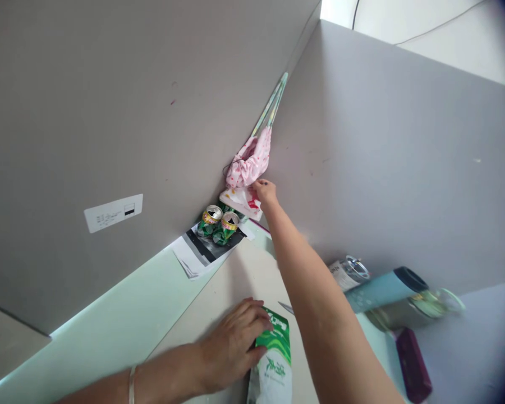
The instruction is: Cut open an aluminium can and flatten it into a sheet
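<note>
My left hand (235,345) rests on the left edge of a green and white packet (278,359) that lies on the pale desk board; the fingers curl over it. Stretched far forward, my right hand (266,192) has its fingertips closed on the upper edge of a white packet with red and yellow marks (240,201). Just above that packet, a pink dotted cloth bag (250,163) hangs in the partition corner by green straps. Two green drink cans (225,227) stand left of the white packet, on printed papers (193,255).
At the right, beside my right forearm, are a clear jar (347,272), a blue tumbler (385,289), a greenish bottle (416,308) and a dark red case (413,365). Grey partitions (109,112) enclose the desk. A pointed metal blade (285,307) shows near my forearm.
</note>
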Available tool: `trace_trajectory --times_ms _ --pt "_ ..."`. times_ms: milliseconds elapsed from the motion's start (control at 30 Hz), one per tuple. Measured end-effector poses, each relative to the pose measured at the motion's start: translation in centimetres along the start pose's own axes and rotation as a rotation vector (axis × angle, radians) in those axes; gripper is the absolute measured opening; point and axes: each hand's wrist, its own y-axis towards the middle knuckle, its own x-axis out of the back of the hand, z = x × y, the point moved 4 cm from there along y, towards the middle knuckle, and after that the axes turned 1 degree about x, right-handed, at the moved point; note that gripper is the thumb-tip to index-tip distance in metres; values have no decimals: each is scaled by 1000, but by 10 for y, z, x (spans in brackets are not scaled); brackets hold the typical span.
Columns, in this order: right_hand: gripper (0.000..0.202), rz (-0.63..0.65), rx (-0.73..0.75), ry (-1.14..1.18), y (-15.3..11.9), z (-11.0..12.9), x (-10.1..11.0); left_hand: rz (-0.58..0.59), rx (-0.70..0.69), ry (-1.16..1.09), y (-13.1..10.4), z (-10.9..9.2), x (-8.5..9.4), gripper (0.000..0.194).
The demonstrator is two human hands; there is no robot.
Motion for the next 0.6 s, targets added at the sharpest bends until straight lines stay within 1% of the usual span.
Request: trace_trajectory --times_ms 133,333,467,600 --pt "34 12 -21 137 8 4 9 5 13 6 1 2 0 36" --pt "34 94 -25 260 7 5 26 10 10 12 1 1 0 34" --pt "34 180 -11 213 0 7 31 4 15 10 2 1 0 34" --pt "33 276 5 58 -15 8 30 -7 22 15 2 2 0 34"
